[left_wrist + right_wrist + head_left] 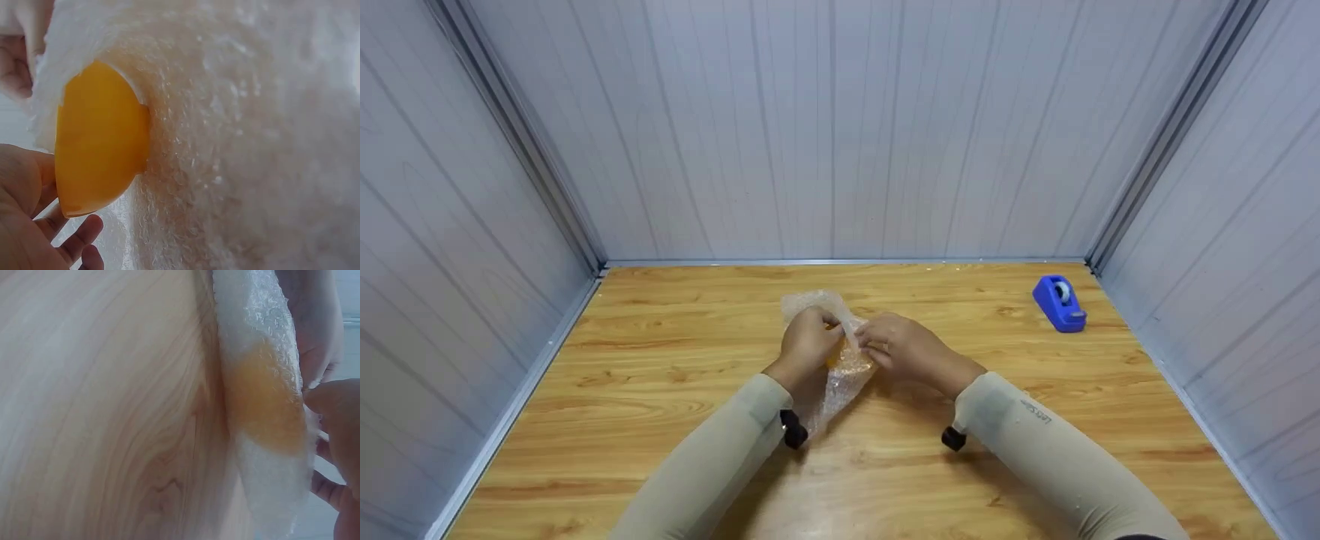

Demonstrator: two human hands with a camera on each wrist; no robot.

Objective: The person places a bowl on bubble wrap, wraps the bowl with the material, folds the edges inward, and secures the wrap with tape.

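At the middle of the table point(660, 360), the left hand point(808, 346) and right hand point(904, 349) meet on the bubble wrap point(840, 367), left and right of it. A round object point(98, 140) sits partly inside the wrap, apparently between the 2 hands. The tape dispenser point(1059, 302) stands well apart, far right, near the back wall point(840, 127).

Only small print on the right sleeve point(1037, 414) shows — too tiny to read.

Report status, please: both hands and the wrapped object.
Left hand and right hand both grip bubble wrap. Orange object half covered, one end exposed. Tape dispenser far right on table, nothing in the way.
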